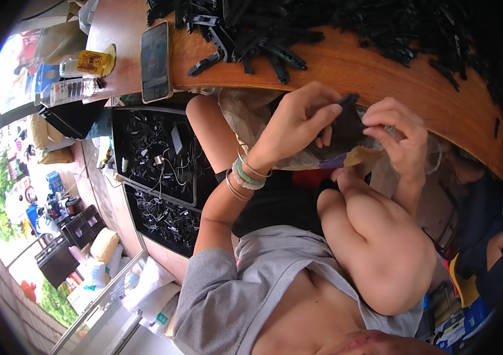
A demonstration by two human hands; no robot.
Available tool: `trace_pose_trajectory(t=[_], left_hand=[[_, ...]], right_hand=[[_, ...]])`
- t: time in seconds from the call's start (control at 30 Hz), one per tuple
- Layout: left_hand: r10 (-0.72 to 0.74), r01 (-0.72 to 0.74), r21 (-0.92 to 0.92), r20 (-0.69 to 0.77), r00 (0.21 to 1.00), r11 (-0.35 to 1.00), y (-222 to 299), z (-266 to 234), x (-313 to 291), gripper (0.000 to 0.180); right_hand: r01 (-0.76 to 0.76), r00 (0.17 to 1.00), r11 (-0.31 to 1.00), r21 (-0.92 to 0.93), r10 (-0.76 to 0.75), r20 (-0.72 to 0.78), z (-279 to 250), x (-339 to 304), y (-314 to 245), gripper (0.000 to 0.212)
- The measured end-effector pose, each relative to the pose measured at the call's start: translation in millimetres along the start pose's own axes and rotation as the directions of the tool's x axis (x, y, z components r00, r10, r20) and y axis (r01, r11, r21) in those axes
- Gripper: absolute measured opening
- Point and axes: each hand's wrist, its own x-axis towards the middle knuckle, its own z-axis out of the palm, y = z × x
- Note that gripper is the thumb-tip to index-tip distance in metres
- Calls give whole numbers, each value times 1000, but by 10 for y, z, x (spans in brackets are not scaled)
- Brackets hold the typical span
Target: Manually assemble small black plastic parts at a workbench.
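My left hand (307, 121), with bracelets on its wrist, is closed in a pinch on a small black plastic part (349, 100) just off the table's near edge. To its right, my right hand (402, 133) has its thumb and forefinger pressed together. Whatever sits between those fingertips is too small to make out. Below both hands, a crumpled plastic bag (239, 112) hangs open over my lap. On the wooden table (328, 65) beyond them lie loose black plastic parts (275, 58), heaped toward the back.
A phone (155, 62) lies on the table's left, near a yellow box (93, 61). On the floor at my left, black trays (194, 177) hold many black parts and white cables. Another person's arm (502, 245) shows at the right edge.
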Motion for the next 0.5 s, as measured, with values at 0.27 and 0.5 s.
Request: trace_pose_trajectory(t=[0.27,0.5], left_hand=[[34,-48,229,64,997,972,99,-18,-114,28],[413,-375,488,33,910,788,43,124,-205,43]], right_hand=[[-23,1000,994,-107,22,-7,160,25,-159,24],[-22,990,995,-101,8,-138,230,-2,-151,25]])
